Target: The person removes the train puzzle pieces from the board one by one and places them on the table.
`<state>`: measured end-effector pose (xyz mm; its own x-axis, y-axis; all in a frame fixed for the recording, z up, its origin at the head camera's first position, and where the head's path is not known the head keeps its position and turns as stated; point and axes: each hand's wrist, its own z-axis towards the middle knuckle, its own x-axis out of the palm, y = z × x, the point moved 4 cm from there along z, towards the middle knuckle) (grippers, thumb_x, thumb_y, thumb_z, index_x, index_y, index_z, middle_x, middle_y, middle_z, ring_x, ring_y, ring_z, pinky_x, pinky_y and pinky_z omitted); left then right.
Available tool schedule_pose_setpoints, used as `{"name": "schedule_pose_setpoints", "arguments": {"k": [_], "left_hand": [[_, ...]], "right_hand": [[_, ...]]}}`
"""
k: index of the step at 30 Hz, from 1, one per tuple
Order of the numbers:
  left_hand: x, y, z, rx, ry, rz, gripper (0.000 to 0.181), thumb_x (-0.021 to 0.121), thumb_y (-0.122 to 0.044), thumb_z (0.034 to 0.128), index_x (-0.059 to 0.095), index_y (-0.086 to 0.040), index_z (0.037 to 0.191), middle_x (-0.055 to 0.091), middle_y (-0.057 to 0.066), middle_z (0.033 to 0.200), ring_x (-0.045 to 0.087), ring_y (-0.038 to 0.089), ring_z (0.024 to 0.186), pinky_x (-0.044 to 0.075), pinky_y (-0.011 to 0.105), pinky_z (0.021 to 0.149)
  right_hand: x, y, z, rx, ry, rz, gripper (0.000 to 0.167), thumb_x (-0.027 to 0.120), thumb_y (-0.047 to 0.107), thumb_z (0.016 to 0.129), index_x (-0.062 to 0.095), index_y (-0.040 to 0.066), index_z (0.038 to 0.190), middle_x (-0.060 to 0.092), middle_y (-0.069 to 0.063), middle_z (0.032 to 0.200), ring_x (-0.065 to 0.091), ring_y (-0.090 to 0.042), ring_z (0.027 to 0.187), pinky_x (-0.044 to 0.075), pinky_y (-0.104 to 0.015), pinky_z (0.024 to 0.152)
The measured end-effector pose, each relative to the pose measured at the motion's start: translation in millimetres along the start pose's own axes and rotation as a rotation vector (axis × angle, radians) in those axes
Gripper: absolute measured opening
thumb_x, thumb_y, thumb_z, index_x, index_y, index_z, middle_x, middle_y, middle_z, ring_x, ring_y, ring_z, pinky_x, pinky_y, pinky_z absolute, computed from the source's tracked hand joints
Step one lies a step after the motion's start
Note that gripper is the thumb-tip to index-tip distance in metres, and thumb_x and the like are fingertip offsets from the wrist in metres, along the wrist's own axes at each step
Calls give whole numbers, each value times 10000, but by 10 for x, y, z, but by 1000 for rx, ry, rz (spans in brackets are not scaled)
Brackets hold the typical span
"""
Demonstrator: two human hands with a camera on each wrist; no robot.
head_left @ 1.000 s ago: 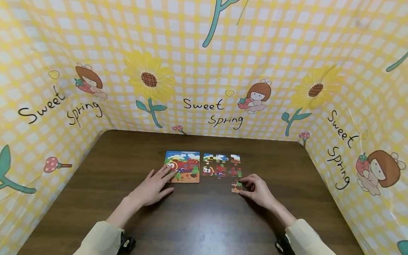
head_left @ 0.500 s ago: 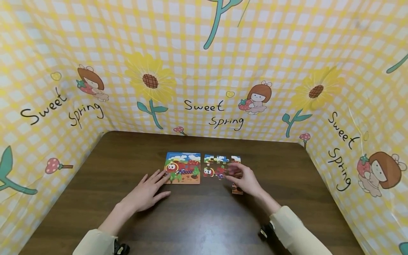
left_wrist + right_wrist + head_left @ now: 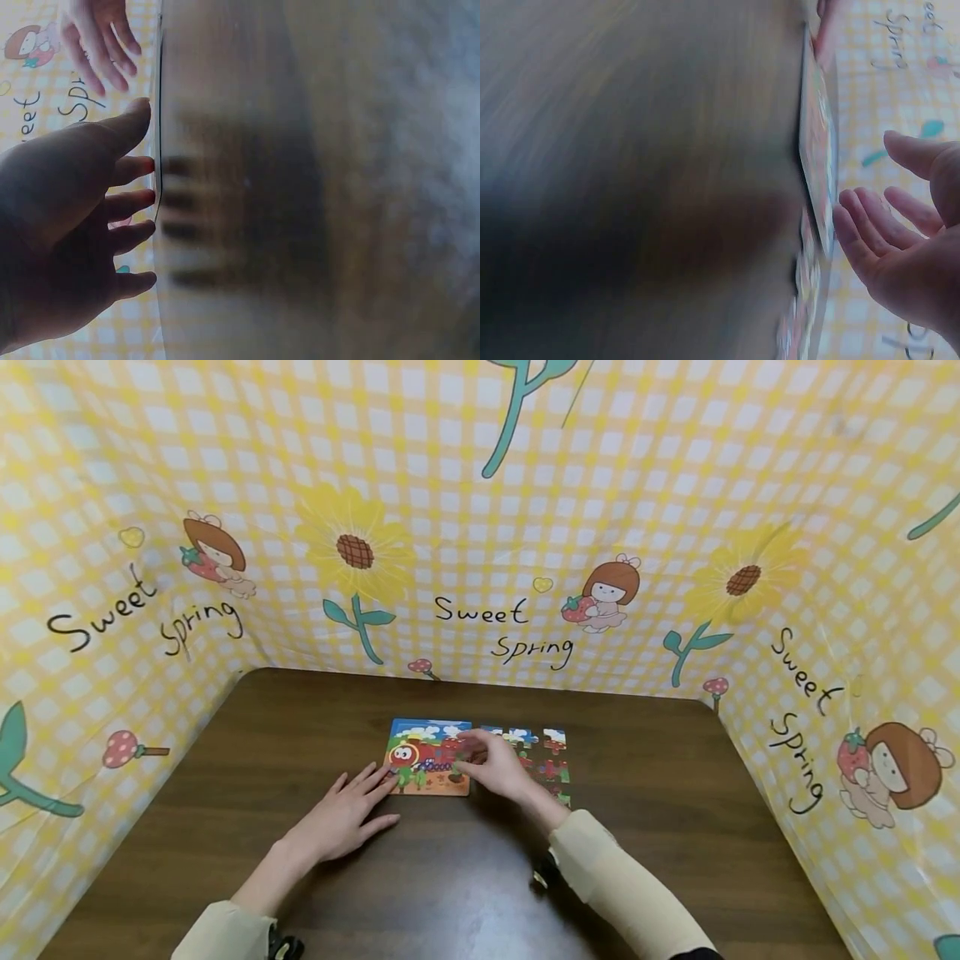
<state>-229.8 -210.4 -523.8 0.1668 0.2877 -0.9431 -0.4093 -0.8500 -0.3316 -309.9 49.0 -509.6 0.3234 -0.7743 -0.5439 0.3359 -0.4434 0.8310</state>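
Observation:
A square picture board (image 3: 423, 777) with a cartoon caterpillar lies flat on the table. My left hand (image 3: 341, 818) rests spread at its lower left edge, fingertips touching the corner. Over the board's right edge hovers my right hand (image 3: 498, 768), fingers loosely bent and nothing held. The right wrist view confirms a gap between thumb and fingers of the right hand (image 3: 900, 240), just above the board (image 3: 819, 142). Loose jigsaw pieces (image 3: 554, 742) lie in rows right of the board, partly hidden behind the right hand and forearm.
The dark wooden table (image 3: 300, 710) spreads around the board and pieces. A yellow checked cloth (image 3: 480, 543) with flowers and lettering walls it at the back and both sides.
My right hand has let go of the lower right puzzle piece and moved left across the pieces to the board. My left hand has drawn back slightly to the board's edge.

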Motion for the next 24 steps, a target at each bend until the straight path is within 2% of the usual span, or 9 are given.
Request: {"name": "schedule_pose_setpoints", "arguments": {"k": [5,10,16,19,21,24], "left_hand": [[-22,-16,-4,14,-7,13,646,663,-431,1100,539,-96,1638,442,200,1744,394,500,1620,311,802,1247],[-32,-15,-19,24,-2,28,642,695,-399,1083,554,-85,1624,469,215,1723,426,514,1597,326,794,1244],[-33,-27,-28,20,14,32,649,704,-408,1076,565,-72,1613,474,221,1718,430,523,1591,329,795,1240],[-35,-32,-29,15,10,36,660,708,-422,1071,567,-71,1611,479,215,1716,433,520,1590,336,794,1236],[-35,-43,-25,13,11,34,668,707,-434,1070,565,-72,1613,479,209,1718,434,517,1591,339,792,1235],[-25,-61,-26,11,18,26,679,705,-446,1070,557,-78,1620,474,201,1723,430,511,1595,342,790,1234]], "right_hand": [[241,90,146,30,9,-58,419,814,137,1011,695,-38,1373,796,-208,1231,774,-337,1085,648,-412,917],[403,141,204,71,16,-105,389,829,147,997,726,-18,1334,816,-173,1211,780,-294,1032,651,-401,894],[525,169,202,46,61,-121,383,853,168,981,744,-1,1307,818,-143,1165,773,-238,988,629,-302,858],[558,171,201,25,71,-136,394,863,161,971,744,-4,1308,807,-139,1131,760,-230,975,626,-303,860],[577,118,211,-13,40,-187,412,890,206,950,758,20,1294,800,-117,1110,743,-222,983,620,-322,874],[641,-108,265,-54,-23,-310,433,916,332,927,784,100,1267,790,-54,1104,708,-211,1028,597,-384,909]]}}
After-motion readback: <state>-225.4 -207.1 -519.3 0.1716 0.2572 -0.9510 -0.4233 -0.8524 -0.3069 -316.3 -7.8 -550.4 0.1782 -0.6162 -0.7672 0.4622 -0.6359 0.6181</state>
